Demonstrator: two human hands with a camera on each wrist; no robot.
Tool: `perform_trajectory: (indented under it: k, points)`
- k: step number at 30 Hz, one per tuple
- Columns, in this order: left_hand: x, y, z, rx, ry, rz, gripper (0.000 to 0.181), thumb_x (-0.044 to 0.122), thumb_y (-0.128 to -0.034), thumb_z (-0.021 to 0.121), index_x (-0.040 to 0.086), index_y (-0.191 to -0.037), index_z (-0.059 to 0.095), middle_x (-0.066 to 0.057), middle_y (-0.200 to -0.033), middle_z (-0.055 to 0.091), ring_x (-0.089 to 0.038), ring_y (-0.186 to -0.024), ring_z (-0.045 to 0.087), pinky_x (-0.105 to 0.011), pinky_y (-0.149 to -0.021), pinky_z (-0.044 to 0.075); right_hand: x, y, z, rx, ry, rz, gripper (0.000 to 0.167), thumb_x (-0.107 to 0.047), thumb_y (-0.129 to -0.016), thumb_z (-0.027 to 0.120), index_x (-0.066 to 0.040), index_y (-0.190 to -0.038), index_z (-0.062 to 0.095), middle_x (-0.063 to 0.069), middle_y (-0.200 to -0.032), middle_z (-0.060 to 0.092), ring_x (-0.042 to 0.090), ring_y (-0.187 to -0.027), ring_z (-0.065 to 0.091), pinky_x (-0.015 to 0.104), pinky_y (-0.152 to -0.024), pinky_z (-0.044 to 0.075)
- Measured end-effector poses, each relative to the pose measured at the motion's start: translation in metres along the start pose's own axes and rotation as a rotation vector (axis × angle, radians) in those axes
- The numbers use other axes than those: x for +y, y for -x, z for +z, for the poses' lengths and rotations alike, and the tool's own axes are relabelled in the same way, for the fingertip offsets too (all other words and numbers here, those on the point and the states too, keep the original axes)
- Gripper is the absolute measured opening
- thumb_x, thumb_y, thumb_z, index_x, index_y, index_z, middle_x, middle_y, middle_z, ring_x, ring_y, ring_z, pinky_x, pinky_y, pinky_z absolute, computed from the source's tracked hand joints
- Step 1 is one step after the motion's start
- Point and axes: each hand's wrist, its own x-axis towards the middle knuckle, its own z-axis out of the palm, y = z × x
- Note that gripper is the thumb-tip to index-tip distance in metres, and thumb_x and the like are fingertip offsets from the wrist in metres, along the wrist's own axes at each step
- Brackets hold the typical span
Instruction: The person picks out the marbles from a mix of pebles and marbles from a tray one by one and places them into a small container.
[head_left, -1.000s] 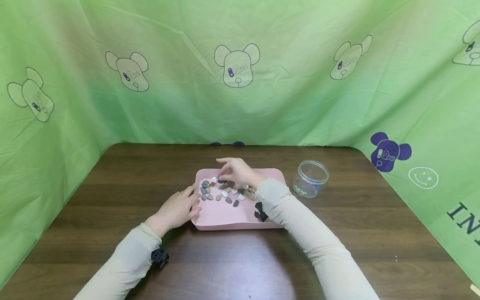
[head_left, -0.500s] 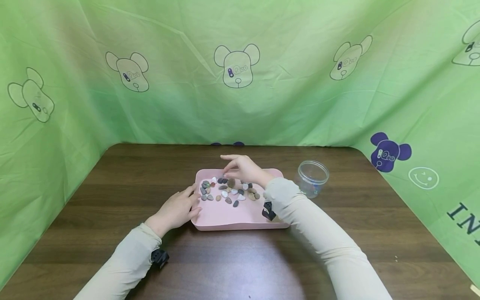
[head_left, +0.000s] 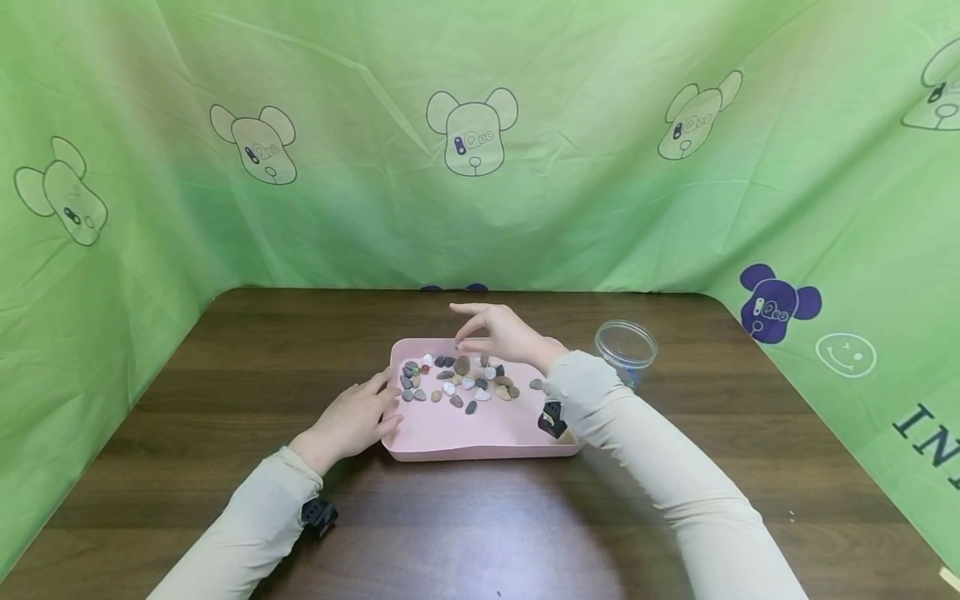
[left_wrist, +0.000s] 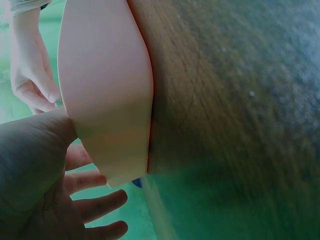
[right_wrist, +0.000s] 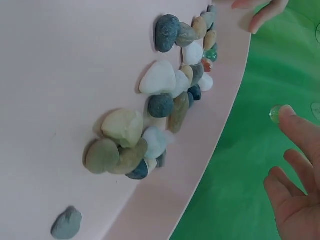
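My right hand (head_left: 510, 335) pinches a small clear glass bead (right_wrist: 274, 114) between thumb and fingertip, above the far edge of a pink tray (head_left: 465, 433). In the right wrist view the bead looks greenish against the backdrop. Many smooth pebbles (head_left: 482, 395) lie in the tray, in grey, white, tan and dark tones, with a green glass piece (right_wrist: 211, 55) and a reddish one (right_wrist: 207, 65) among them. My left hand (head_left: 352, 421) rests at the tray's left rim, its fingers fairly straight and touching the wall.
A clear round jar (head_left: 627, 343) stands right of the tray, partly hidden by the right sleeve, with small coloured things inside. A lone grey pebble (right_wrist: 66, 223) lies apart in the tray. The brown wooden table (head_left: 465, 533) meets a green printed curtain (head_left: 480, 225) behind and beside it.
My right hand has lifted from the pebbles and moved right and back with the glass bead, uncovering pebbles below. The left hand and tray have stayed in place.
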Motion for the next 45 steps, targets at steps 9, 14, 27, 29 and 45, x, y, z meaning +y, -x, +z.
perform_trajectory:
  k: [9, 14, 27, 29, 45]
  points:
    - [0.000, -0.001, -0.001, -0.016, 0.002, -0.011, 0.040, 0.025, -0.0900, 0.058, -0.002, -0.121, 0.058, -0.026, -0.142, 0.040, -0.038, -0.124, 0.050, -0.056, -0.102, 0.039, 0.000, 0.006, -0.010, 0.017, 0.039, -0.012, 0.014, -0.016, -0.083, 0.069, -0.008, -0.092, 0.075, 0.015, -0.141, 0.047, 0.034, -0.131, 0.044, 0.045, -0.109, 0.036]
    - [0.000, 0.000, -0.001, -0.008, -0.001, -0.003, 0.040, 0.025, -0.0899, 0.058, -0.002, -0.120, 0.058, -0.026, -0.142, 0.040, -0.039, -0.123, 0.050, -0.056, -0.101, 0.039, 0.001, 0.009, -0.014, 0.035, 0.044, -0.020, 0.013, -0.016, -0.082, 0.070, -0.008, -0.092, 0.075, 0.015, -0.140, 0.048, 0.034, -0.130, 0.045, 0.044, -0.109, 0.035]
    - [-0.001, 0.000, -0.002, -0.010, -0.005, 0.000, 0.040, 0.025, -0.0903, 0.057, -0.002, -0.120, 0.058, -0.025, -0.143, 0.040, -0.039, -0.123, 0.050, -0.055, -0.101, 0.040, 0.003, 0.021, -0.023, 0.053, 0.035, 0.006, 0.013, -0.016, -0.082, 0.070, -0.009, -0.092, 0.075, 0.014, -0.141, 0.048, 0.033, -0.132, 0.043, 0.045, -0.109, 0.036]
    - [-0.001, 0.000, -0.002, -0.007, -0.006, 0.003, 0.040, 0.025, -0.0903, 0.057, -0.002, -0.120, 0.058, -0.025, -0.142, 0.040, -0.039, -0.122, 0.051, -0.055, -0.101, 0.040, 0.003, 0.023, -0.024, 0.058, 0.036, 0.009, 0.012, -0.016, -0.082, 0.070, -0.010, -0.091, 0.075, 0.014, -0.140, 0.048, 0.033, -0.132, 0.044, 0.045, -0.108, 0.036]
    - [-0.001, 0.000, 0.000, -0.003, 0.000, 0.006, 0.040, 0.025, -0.0900, 0.058, -0.002, -0.120, 0.059, -0.025, -0.142, 0.040, -0.039, -0.122, 0.051, -0.056, -0.101, 0.040, 0.011, 0.047, -0.036, 0.127, 0.051, 0.012, 0.012, -0.014, -0.081, 0.071, -0.010, -0.091, 0.075, 0.016, -0.138, 0.050, 0.035, -0.124, 0.051, 0.046, -0.102, 0.042]
